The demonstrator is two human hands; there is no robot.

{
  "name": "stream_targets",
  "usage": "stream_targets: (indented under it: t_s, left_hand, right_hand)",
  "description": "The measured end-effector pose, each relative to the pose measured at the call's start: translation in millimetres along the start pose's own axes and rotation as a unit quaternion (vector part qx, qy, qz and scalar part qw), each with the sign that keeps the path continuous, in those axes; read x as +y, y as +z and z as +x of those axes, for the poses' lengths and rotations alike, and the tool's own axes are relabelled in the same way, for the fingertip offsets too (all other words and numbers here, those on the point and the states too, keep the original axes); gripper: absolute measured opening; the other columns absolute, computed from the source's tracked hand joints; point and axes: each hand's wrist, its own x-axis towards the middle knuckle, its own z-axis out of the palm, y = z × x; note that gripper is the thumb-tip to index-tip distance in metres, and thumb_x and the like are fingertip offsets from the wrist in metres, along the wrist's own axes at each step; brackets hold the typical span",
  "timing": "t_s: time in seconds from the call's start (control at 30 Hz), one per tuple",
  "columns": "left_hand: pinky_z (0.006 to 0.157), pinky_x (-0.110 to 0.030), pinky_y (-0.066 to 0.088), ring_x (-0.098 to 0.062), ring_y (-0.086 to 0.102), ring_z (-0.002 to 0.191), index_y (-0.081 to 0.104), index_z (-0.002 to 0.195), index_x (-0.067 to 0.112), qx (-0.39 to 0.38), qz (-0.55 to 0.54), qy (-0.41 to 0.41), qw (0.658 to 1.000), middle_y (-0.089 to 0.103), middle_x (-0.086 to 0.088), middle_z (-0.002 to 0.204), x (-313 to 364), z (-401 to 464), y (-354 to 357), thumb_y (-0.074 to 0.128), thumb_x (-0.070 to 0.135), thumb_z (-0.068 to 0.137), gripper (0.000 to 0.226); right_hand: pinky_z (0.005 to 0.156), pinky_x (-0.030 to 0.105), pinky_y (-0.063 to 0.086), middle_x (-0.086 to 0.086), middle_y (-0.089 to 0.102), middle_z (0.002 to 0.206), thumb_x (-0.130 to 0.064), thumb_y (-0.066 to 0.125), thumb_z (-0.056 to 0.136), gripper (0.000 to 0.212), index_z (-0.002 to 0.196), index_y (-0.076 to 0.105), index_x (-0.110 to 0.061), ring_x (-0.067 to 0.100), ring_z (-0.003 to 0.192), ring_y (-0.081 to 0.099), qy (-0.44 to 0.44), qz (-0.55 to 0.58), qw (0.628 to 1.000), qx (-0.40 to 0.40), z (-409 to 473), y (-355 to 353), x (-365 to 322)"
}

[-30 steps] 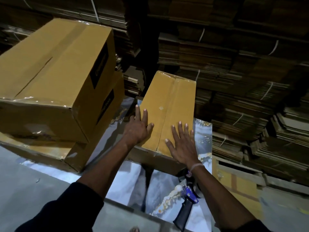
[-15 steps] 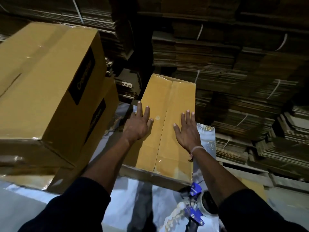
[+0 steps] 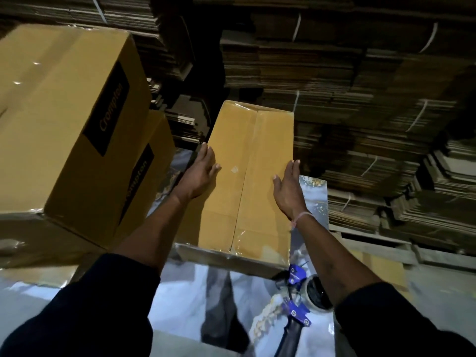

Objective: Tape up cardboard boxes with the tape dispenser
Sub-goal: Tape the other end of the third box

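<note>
A long tan cardboard box lies lengthwise ahead of me on a white patterned sheet, with clear tape along its centre seam. My left hand lies against its left top edge, fingers straight. At the right top edge my right hand is held flat, thumb on the top face. The tape dispenser, blue frame with a black handle and a roll of tape, lies on the sheet just below the box's near end, under my right forearm. Neither hand touches it.
Two taped boxes marked "Crompton" are stacked close on the left. Tied bundles of flat cardboard fill the background and the right side. The white sheet covers the surface in front of me.
Both hands slid forward along the box top and out from near the seam to its left and right edges. The view shifted closer over the box.
</note>
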Motion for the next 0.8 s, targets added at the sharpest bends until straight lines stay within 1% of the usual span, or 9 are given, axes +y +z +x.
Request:
stream_targets:
  t_s: [0.1, 0.17, 0.23, 0.3, 0.37, 0.47, 0.57, 0.63, 0.8]
  left_hand:
    - [0.128, -0.04, 0.011, -0.018, -0.002, 0.16, 0.003, 0.167, 0.018, -0.015, -0.051, 0.0, 0.999, -0.015, 0.004, 0.173, 3.8, -29.5, -4.0, 0.042, 0.031, 0.112, 0.069]
    - [0.127, -0.035, 0.004, -0.014, -0.004, 0.159, 0.0, 0.167, 0.023, -0.023, -0.094, -0.017, 0.995, -0.013, 0.005, 0.174, -4.7, -56.2, -0.8, 0.04, 0.034, 0.112, 0.069]
    - [0.13, -0.044, 0.005, -0.013, -0.003, 0.159, -0.001, 0.165, 0.039, -0.029, -0.175, -0.05, 0.983, -0.008, 0.011, 0.173, -9.1, -85.5, -0.3, 0.042, 0.051, 0.109, 0.072]
    - [0.126, -0.038, 0.01, -0.007, 0.004, 0.155, 0.0, 0.164, 0.044, -0.037, -0.285, -0.077, 0.955, -0.002, 0.018, 0.169, -9.0, -114.2, 1.8, 0.043, 0.053, 0.108, 0.071]
    - [0.124, -0.033, 0.015, -0.005, 0.015, 0.151, 0.011, 0.166, 0.037, -0.037, -0.41, -0.106, 0.905, 0.012, 0.017, 0.168, -13.4, -138.8, 7.9, 0.046, 0.035, 0.111, 0.066]
    - [0.13, -0.049, 0.016, -0.018, 0.03, 0.155, 0.031, 0.163, 0.03, -0.027, -0.502, -0.108, 0.858, 0.035, 0.005, 0.167, -39.6, -157.1, 25.0, 0.06, 0.043, 0.102, 0.069]
    - [0.128, -0.052, 0.021, -0.022, 0.037, 0.152, 0.037, 0.161, 0.033, -0.044, -0.543, -0.088, 0.834, 0.045, 0.003, 0.162, -61.0, -155.6, 38.6, 0.073, 0.057, 0.088, 0.084]
    - [0.127, -0.05, 0.022, -0.021, 0.039, 0.151, 0.038, 0.16, 0.034, -0.046, -0.56, -0.092, 0.822, 0.047, 0.006, 0.16, -46.8, -159.2, 31.5, 0.072, 0.055, 0.086, 0.085]
    - [0.123, -0.05, 0.029, -0.026, 0.046, 0.146, 0.042, 0.158, 0.03, -0.049, -0.547, -0.105, 0.829, 0.053, 0.001, 0.156, -30.1, -191.4, 3.5, 0.062, 0.043, 0.091, 0.071]
  right_hand:
    - [0.12, 0.025, 0.014, 0.006, -0.006, 0.174, -0.032, 0.037, 0.112, 0.07, 0.165, -0.005, -0.011, 0.026, 0.159, 0.009, 0.02, 0.038, 0.999, -0.006, -45.2, 4.4, 6.0]
    - [0.126, 0.038, 0.018, 0.001, 0.005, 0.174, -0.037, 0.037, 0.111, 0.071, 0.166, -0.007, -0.019, 0.026, 0.158, 0.018, 0.026, 0.057, 0.998, -0.001, -77.0, 8.3, 11.2]
    - [0.125, 0.052, 0.022, -0.002, 0.014, 0.173, -0.043, 0.038, 0.11, 0.073, 0.165, -0.008, -0.03, 0.025, 0.156, 0.023, 0.047, 0.081, 0.996, -0.004, -106.4, 12.8, 16.2]
    - [0.127, 0.049, 0.02, -0.007, 0.013, 0.172, -0.043, 0.042, 0.11, 0.072, 0.164, -0.006, -0.039, 0.017, 0.156, 0.019, 0.077, 0.164, 0.983, -0.011, -135.8, 16.6, 20.1]
    - [0.128, 0.044, 0.021, -0.013, 0.013, 0.171, -0.038, 0.049, 0.109, 0.069, 0.162, 0.007, -0.049, 0.012, 0.156, 0.018, 0.098, 0.289, 0.952, -0.011, -161.9, 21.7, 24.7]
    - [0.127, 0.049, 0.023, -0.016, 0.027, 0.168, -0.039, 0.059, 0.104, 0.061, 0.153, 0.03, -0.06, 0.015, 0.154, 0.029, 0.115, 0.398, 0.91, 0.018, -183.2, 30.4, 24.6]
    - [0.126, 0.049, 0.028, -0.012, 0.042, 0.161, -0.04, 0.069, 0.095, 0.061, 0.149, 0.044, -0.054, 0.015, 0.148, 0.041, 0.116, 0.441, 0.888, 0.057, -186.4, 34.0, 14.6]
    - [0.124, 0.049, 0.032, -0.011, 0.052, 0.154, -0.05, 0.077, 0.086, 0.071, 0.15, 0.048, -0.046, 0.015, 0.143, 0.049, 0.109, 0.452, 0.883, 0.068, -189.4, 30.6, 7.0]
    - [0.118, 0.046, 0.038, -0.01, 0.057, 0.15, -0.024, 0.055, 0.106, 0.051, 0.156, 0.045, -0.031, 0.014, 0.139, 0.054, 0.095, 0.451, 0.886, 0.048, -224.9, 23.8, -10.5]
